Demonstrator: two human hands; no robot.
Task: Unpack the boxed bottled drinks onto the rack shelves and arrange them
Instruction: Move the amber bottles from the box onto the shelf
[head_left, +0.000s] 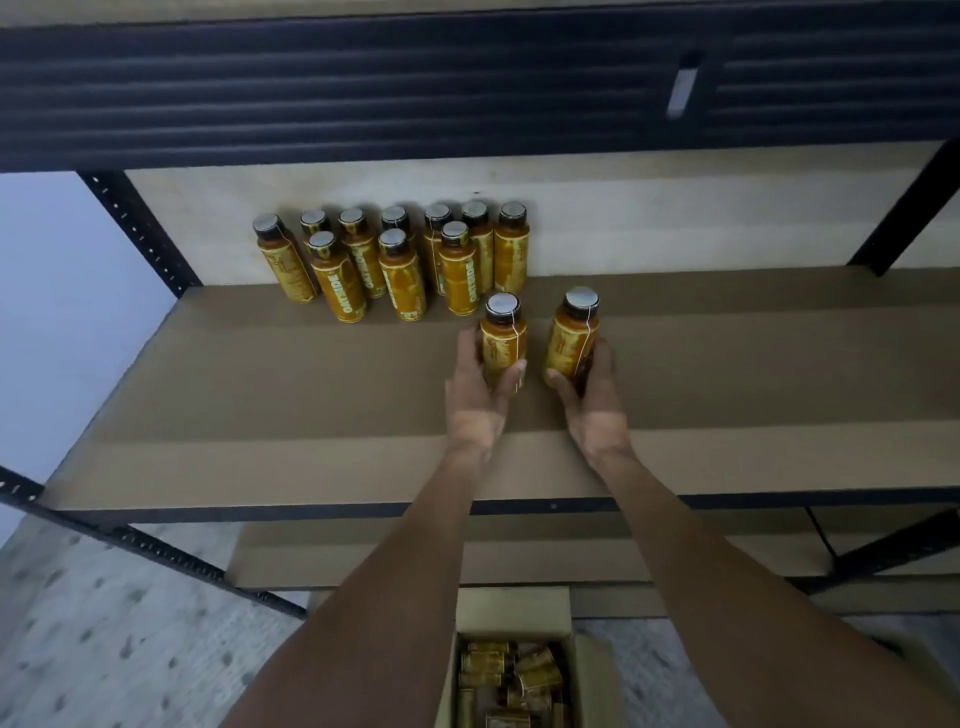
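Two yellow-labelled bottles with dark caps stand upright on the brown shelf board (260, 405). My left hand (480, 395) grips the left bottle (503, 338) around its lower body. My right hand (589, 395) grips the right bottle (574, 332) the same way. Behind them, several matching bottles (395, 260) stand in two rows against the shelf's back panel. An open cardboard box (511, 675) on the floor below holds several more bottles lying loosely.
The black metal rack has an upper shelf beam (363, 88) overhead, perforated uprights at left (140, 228) and right (904, 208), and a lower shelf (337, 556). A speckled grey floor (104, 634) lies at the lower left.
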